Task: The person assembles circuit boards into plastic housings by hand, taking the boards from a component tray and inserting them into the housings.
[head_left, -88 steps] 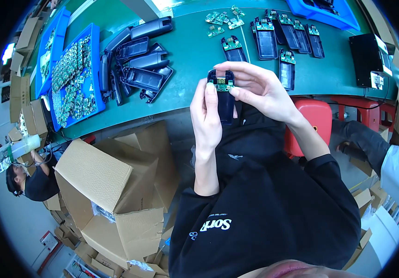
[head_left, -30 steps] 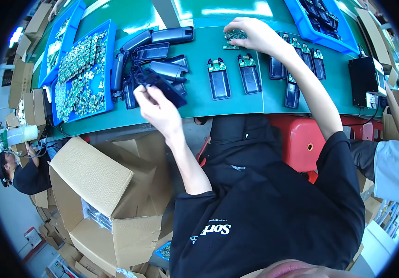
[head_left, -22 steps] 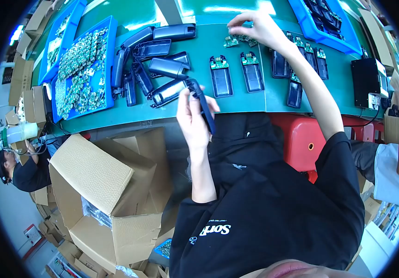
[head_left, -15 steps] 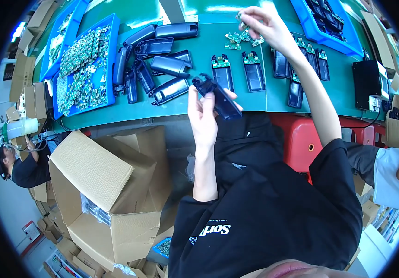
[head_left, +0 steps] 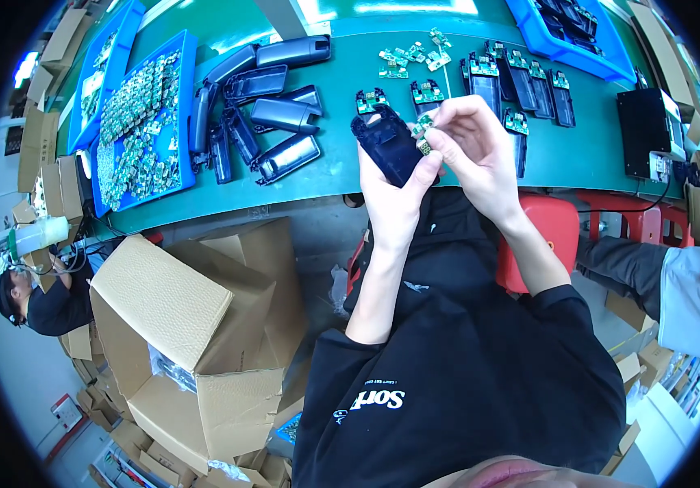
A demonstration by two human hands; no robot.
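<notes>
My left hand (head_left: 395,195) grips a black plastic housing (head_left: 388,146), its hollow inner side turned up. Between the thumb and fingers of my right hand (head_left: 478,154) is a small green circuit board (head_left: 421,132), held right beside the housing's right edge. Whether the two touch I cannot tell. Just beyond my hands lie housings with boards fitted in their top ends, such as one housing (head_left: 426,93) partly hidden by my fingers. A few loose green boards (head_left: 395,58) are scattered farther back on the green table (head_left: 334,175).
Left on the table, several black housings (head_left: 285,114) lie piled beside a blue tray (head_left: 187,122) of green boards. More board-fitted housings (head_left: 561,98) stand to the right, near another blue bin (head_left: 529,37) and a black box (head_left: 643,134). A large open carton (head_left: 240,407) sits below the table edge.
My right hand has come down from the loose boards to the housing, bringing a circuit board. My left hand has turned the housing more upright and shifted slightly right.
</notes>
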